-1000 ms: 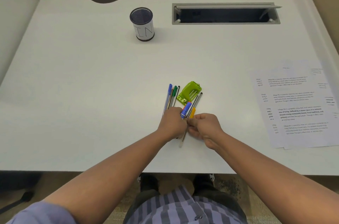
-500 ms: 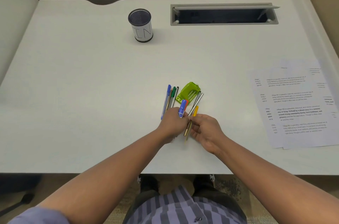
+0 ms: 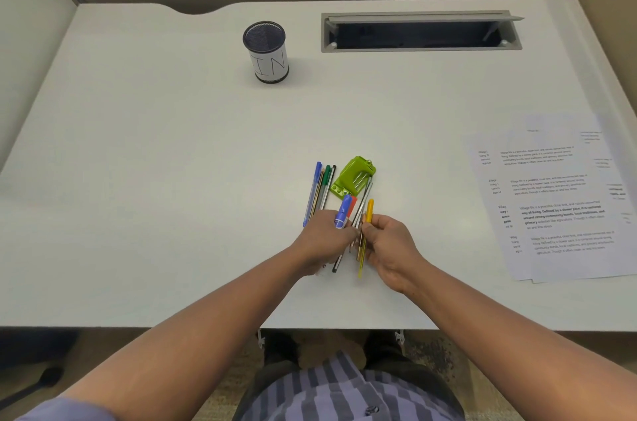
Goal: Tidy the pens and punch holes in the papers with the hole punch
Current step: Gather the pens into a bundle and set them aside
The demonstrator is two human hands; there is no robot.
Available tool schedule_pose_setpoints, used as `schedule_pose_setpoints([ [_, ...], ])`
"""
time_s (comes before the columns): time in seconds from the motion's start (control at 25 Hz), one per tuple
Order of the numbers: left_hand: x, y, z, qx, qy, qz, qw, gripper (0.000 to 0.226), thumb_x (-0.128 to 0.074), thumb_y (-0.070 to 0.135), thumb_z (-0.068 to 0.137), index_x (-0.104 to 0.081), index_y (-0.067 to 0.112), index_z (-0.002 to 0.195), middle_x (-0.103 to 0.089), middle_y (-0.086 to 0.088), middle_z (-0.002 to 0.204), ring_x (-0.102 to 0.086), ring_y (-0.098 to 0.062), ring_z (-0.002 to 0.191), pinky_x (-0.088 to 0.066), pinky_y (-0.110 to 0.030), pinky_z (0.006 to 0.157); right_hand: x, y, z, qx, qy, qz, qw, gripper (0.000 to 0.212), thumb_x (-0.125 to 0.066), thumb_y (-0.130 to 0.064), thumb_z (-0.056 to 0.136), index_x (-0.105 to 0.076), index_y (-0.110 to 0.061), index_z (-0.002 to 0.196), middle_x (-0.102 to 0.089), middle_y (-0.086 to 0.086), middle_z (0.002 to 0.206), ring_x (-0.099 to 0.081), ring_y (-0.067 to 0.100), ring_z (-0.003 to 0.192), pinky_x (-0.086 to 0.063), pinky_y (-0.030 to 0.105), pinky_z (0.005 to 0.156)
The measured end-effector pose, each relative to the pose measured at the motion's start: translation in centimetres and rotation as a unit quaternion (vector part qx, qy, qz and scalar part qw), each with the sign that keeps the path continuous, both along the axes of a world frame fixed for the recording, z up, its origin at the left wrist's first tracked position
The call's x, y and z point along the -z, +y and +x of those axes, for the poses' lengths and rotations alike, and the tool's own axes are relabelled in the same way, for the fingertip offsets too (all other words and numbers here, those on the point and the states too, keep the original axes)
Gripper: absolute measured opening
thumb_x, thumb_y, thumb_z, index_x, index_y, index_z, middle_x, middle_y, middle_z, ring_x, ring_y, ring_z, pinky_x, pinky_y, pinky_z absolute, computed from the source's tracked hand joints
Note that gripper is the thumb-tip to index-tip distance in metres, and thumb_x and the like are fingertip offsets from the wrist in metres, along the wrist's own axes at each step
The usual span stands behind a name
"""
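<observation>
Pens lie in a loose bunch near the middle of the white surface, just at 9 o'clock of a green hole punch, their tips pointing toward 12 o'clock. The left hand has its fingers curled round several of them, a blue-capped marker and a red one sticking out above the knuckles. The right hand, just at 3 o'clock of the left, pinches a yellow pen along with a thin silver one. Printed papers lie fanned well apart at 3 o'clock. A mesh pen cup marked "IN" stands upright at 11 o'clock, beside an open cable tray.
</observation>
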State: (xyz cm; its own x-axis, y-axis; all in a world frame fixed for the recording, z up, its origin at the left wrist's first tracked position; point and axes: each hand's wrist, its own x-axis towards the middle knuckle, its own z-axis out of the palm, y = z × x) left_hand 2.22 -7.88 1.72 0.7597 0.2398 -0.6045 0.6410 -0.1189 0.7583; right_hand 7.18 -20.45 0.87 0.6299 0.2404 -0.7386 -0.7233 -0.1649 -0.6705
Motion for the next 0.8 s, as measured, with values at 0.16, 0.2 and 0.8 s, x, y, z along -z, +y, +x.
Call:
schedule_pose_setpoints([
  [0.16,-0.4,-0.1,-0.6,0.007,-0.001,-0.022,1.000,0.018,-0.063,0.016,0.089,-0.055,0.010,0.075,-0.045,-0.005,0.060,-0.042,-0.014,0.048,-0.040,-0.022,0.042,-0.3,0.5,1.0,0.074,0.005,-0.011,0.997,0.019,-0.045,-0.007,0.106,-0.064,-0.010,0.107,-0.060,0.014,0.095,-0.057,0.028,0.083,-0.054,0.044,0.073],
  [0.2,-0.6,-0.1,-0.7,0.007,-0.004,-0.031,1.000,0.017,-0.064,0.015,0.089,-0.056,0.010,0.074,-0.045,-0.005,0.060,-0.042,-0.014,0.048,-0.040,-0.023,0.042,-0.5,0.6,1.1,0.089,0.022,0.003,0.996,0.020,-0.043,-0.008,0.107,-0.062,-0.011,0.105,-0.063,0.014,0.095,-0.060,0.028,0.081,-0.054,0.044,0.072],
  [0.8,-1.2,1.1,0.7,-0.184,-0.012,-0.176,0.967,0.033,-0.057,0.050,0.098,-0.062,0.021,0.114,-0.064,-0.002,0.080,-0.052,-0.011,0.057,-0.047,-0.026,0.050,-2.8,1.1,1.5,0.050,-0.069,0.011,0.996,0.016,-0.053,-0.019,0.104,-0.069,-0.015,0.101,-0.074,0.003,0.090,-0.064,0.017,0.084,-0.052,0.034,0.074],
])
